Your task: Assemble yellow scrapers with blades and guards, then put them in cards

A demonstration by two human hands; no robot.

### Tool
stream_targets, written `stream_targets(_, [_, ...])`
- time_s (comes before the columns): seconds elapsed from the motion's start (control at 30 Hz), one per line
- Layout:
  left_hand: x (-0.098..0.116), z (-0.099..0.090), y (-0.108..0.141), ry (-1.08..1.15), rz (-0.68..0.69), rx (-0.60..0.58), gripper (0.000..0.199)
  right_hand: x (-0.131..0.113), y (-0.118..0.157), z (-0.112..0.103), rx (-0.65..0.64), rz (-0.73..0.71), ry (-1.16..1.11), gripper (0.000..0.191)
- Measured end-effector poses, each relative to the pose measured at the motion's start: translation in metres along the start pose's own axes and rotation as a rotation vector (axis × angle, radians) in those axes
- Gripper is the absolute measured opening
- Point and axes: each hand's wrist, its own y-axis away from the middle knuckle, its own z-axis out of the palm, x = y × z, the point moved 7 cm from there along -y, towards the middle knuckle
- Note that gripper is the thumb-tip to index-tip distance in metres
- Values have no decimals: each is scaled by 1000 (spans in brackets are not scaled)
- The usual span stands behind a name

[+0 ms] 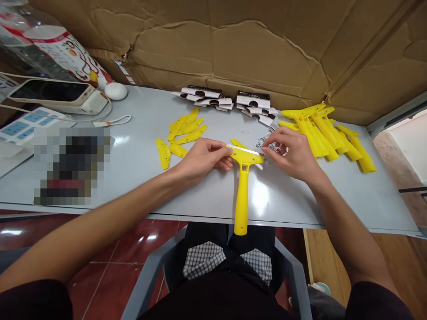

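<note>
The left hand pinches the left end of the head of a yellow plastic T-shaped tool with a silvery strip along its top edge, and its thumb and fingers cover that end. The right hand has its thumb and forefinger drawn together at the other end of the head; whether they grip something small cannot be told. That hand also hides part of a heap of small silvery metal pieces just behind the head, too fine to make out singly. A flat yellow plate shows only in part behind the tool. At the left, a pixelated patch masks what lies there, and a clear plastic bottle with a red-and-white label is cut off by the frame. The tool is over the front middle of the grey tabletop, its handle pointing back toward the person, the butt reaching past the front edge. The handle's long axis runs nearly straight away from the person, leaning very slightly right at the far end; the head lies crosswise, its right end nearer the person.
</note>
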Motion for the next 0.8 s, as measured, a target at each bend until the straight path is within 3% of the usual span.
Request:
stream_targets(0.13, [-3,9,2,25,6,-8,26,-17,0,21,85,-2,-192,6])
stream_targets(0.33, [-4,13,2,28,48,-36,23,-14,3,48,94,23,-179,7])
stream_targets(0.8, [-5,12,1,14,71,-63,17,-29,8,51,142,-93,-119,13])
